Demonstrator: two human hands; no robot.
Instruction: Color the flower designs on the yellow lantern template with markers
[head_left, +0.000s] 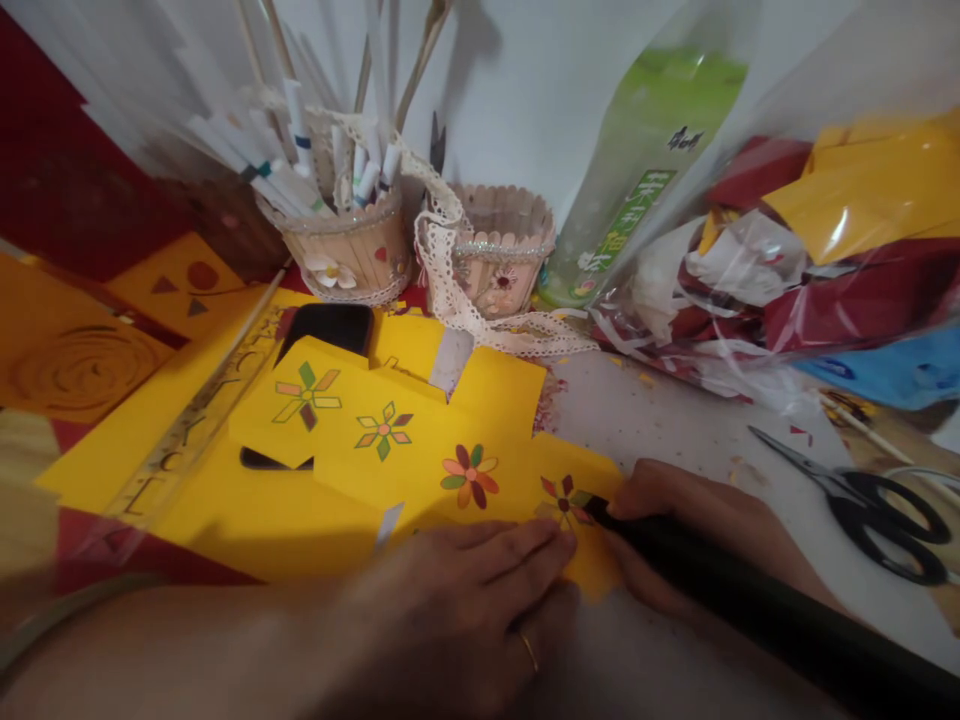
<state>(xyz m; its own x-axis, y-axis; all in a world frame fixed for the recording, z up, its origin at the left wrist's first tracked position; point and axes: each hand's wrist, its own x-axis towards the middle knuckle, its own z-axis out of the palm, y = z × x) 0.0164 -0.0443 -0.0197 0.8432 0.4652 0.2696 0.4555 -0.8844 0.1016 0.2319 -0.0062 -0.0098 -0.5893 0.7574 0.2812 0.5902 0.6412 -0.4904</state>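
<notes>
A yellow paper cut-out [375, 455] bears several small flower designs in green, orange and dark red. My left hand [480, 600], with a ring on one finger, lies flat on the paper's near edge, fingers stretched out. In my right hand [675, 500] is a long black pen-like stick [720, 585]. Its narrow dark end touches or hovers just over the rightmost flower [565, 497]; I cannot tell which. A dark phone [330, 325] lies partly under the cut-out, on a larger yellow sheet [225, 525].
Scissors [847, 490] lie at the right. Behind stand a pot of white markers [345, 250], a smaller stick pot [499, 265], lace ribbon [450, 260] and a green bottle [645, 170]. A plastic bag of paper scraps [787, 250] and a clear stencil ruler [195, 430] flank the paper.
</notes>
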